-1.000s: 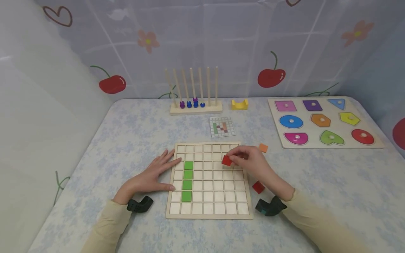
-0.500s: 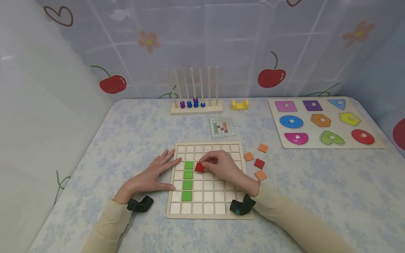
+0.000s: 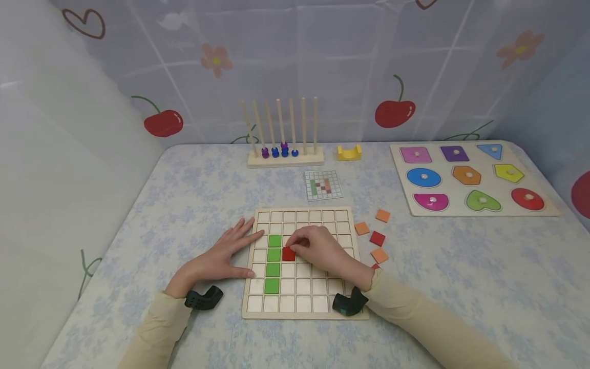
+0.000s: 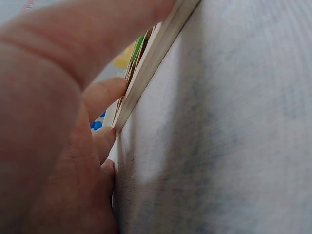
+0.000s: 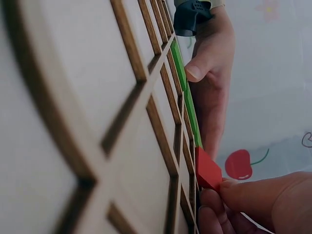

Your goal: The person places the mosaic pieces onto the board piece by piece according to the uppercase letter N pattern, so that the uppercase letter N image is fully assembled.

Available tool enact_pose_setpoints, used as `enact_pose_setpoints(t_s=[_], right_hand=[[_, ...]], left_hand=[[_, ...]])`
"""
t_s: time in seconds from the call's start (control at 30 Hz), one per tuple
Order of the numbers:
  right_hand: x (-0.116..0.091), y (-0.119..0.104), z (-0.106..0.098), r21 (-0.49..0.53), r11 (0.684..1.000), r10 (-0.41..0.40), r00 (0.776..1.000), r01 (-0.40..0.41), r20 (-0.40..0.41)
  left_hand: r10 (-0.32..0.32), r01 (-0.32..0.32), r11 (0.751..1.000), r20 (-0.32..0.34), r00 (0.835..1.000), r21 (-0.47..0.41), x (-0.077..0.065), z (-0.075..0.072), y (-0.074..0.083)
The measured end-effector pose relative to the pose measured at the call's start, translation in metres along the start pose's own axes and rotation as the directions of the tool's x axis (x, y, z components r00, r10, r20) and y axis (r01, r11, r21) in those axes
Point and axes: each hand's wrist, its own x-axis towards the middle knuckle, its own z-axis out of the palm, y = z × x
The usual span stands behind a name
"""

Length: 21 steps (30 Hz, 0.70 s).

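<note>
A wooden grid board (image 3: 304, 314) lies on the table with a column of green square tiles (image 3: 274, 269) set in its cells. Between finger and thumb, my right hand (image 3: 318, 248) pinches a red square tile (image 3: 289, 254) at a cell just right of the second green tile from the top. In the right wrist view that red tile (image 5: 207, 169) stands tilted at the grid, beside the green strip. My left hand (image 3: 221, 254) lies spread along the board's left edge, its thumb and a fingertip resting on the frame.
Right of the board lie several loose orange tiles (image 3: 380, 255) and red tiles (image 3: 377, 238). Behind it are a pattern card (image 3: 323, 185), a peg stand with beads (image 3: 286, 161), and a yellow block (image 3: 349, 152). A knobbed shape puzzle (image 3: 475, 179) sits at the back right.
My right hand has carried the red tile leftward across the board, then slightly towards me, to the cell beside the green column. The left hand has stayed in place.
</note>
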Motion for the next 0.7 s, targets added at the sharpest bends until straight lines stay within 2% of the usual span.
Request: enact_pose_setpoints(t_s=[0.2, 0.37, 0.57, 0.7], right_hand=[[-0.001, 0.000, -0.001, -0.013, 1.000, -0.019, 1.000, 0.019, -0.004], [-0.006, 0.001, -0.009, 0.051, 0.999, 0.009, 1.000, -0.008, -0.019], [-0.023, 0.008, -0.044, 0.108, 0.992, 0.076, 0.992, -0.065, -0.100], [-0.043, 0.026, -0.075, 0.124, 0.984, 0.148, 0.973, -0.127, -0.179]], left_hand=[[0.016, -0.016, 1.000, -0.007, 1.000, -0.003, 0.000, 0.000, -0.001], [0.039, -0.039, 0.999, -0.018, 0.999, 0.002, 0.000, 0.001, -0.001], [0.037, -0.037, 0.999, -0.018, 0.999, 0.002, 0.000, 0.001, -0.001], [0.026, -0.026, 1.000, -0.008, 1.000, 0.005, -0.001, 0.001, -0.002]])
